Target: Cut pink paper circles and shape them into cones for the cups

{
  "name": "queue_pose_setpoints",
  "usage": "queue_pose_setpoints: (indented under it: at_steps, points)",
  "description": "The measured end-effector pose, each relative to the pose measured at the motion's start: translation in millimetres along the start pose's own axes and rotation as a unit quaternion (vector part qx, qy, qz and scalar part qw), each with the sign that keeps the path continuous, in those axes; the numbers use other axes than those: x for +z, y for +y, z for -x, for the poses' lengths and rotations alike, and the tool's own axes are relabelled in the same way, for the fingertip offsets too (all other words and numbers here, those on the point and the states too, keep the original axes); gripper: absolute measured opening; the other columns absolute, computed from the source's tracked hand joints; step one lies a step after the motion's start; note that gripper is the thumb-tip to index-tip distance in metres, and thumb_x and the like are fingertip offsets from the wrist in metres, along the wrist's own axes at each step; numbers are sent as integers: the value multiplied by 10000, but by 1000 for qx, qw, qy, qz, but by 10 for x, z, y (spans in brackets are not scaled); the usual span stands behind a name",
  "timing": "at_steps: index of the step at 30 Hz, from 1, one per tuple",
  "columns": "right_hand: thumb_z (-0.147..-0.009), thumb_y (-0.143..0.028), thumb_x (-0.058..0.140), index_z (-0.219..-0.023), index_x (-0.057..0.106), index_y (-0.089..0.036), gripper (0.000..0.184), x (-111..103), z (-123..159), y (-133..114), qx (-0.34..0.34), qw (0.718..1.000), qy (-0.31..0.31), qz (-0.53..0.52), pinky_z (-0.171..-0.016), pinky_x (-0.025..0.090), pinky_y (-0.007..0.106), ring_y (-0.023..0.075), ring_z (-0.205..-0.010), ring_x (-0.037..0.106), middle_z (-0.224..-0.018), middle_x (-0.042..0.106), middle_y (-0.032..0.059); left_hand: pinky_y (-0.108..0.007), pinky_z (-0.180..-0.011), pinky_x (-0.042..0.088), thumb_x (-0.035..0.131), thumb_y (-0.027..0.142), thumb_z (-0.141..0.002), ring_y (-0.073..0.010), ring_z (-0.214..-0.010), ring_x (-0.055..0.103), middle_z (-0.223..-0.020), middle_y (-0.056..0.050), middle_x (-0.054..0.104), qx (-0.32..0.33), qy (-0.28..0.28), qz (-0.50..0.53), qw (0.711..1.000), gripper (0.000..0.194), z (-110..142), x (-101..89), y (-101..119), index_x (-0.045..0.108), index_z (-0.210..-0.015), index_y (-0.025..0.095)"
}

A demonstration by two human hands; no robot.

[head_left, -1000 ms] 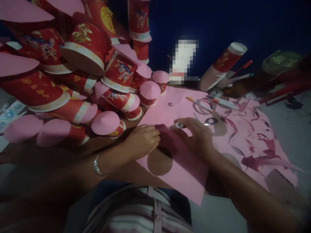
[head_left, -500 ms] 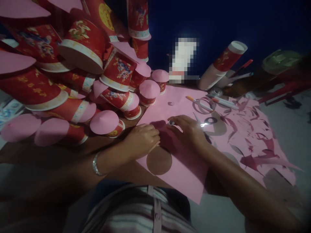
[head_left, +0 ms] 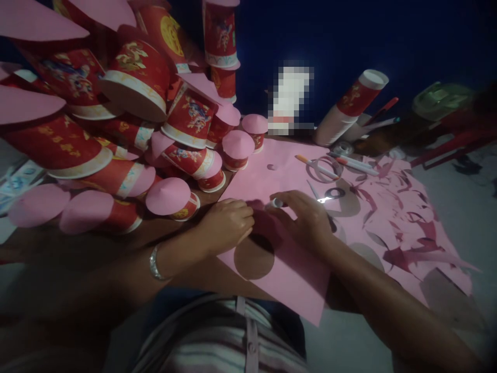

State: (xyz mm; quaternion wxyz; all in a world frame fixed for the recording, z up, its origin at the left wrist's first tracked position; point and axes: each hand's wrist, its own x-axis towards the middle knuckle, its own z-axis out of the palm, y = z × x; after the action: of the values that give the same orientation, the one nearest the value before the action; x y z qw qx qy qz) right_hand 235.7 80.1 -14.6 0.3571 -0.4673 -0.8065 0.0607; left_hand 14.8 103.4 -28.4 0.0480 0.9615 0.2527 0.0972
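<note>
A pink paper sheet (head_left: 287, 269) with a round hole cut in it lies on the brown table in front of me. My left hand (head_left: 227, 224) rests curled on the sheet's left edge, fingers closed, a silver bracelet on its wrist. My right hand (head_left: 305, 217) lies on the sheet beside it, its fingers closed round a small white pen or marker (head_left: 275, 203) whose tip points left. A pair of scissors (head_left: 329, 195) lies just right of that hand.
Many red paper cups with pink cone lids (head_left: 171, 197) are piled at the left. A stack of red cups (head_left: 351, 106) lies at the back right. Pens (head_left: 314, 166) and pink paper scraps (head_left: 404, 228) cover the right side.
My right hand has shifted slightly left and back with the marker over the sheet. My left hand has stayed in place.
</note>
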Motion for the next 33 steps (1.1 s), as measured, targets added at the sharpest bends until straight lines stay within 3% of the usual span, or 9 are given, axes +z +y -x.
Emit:
queue_pose_setpoints:
  at_steps: [5,11,19,24,33]
  points:
    - [-947,-195,574,-958,669,-186,97,98,25,-27,-24,999,-36,16,-666,529,303,195,-768,676,-880,731,82,-376,-794,456,620,184,-874,-216,-845,588,-810,-34,660,-2,-6,-1,1000,125,-3,-14,0,655,-754,186]
    - [-941,-224,596,-934,680,-177,96,35,-43,107,-14,996,-41,81,-634,504,306,210,-739,675,-843,734,84,-374,-821,450,587,225,-921,-209,-890,599,-869,-28,683,-4,13,3,1000,132,15,8,6,675,-829,192]
    - [-921,-186,628,-938,693,-205,70,-106,-11,95,12,998,40,39,-729,532,337,213,-809,694,-928,756,78,-375,-824,444,561,226,-931,-212,-889,589,-873,-32,674,-3,4,5,1000,149,26,36,-9,664,-829,188]
    - [-931,-191,614,-963,680,-186,73,33,46,-27,-19,999,-12,-28,-674,534,301,189,-759,681,-852,731,66,-377,-789,451,584,193,-897,-217,-846,588,-829,-42,661,0,4,-5,1000,148,8,-7,4,648,-764,184]
    - [-931,-245,609,-949,699,-186,109,21,-15,154,17,999,-38,27,-665,531,328,216,-765,685,-884,741,91,-360,-821,462,575,235,-932,-200,-892,628,-916,-47,711,-1,31,-1,1000,143,16,31,3,705,-899,185]
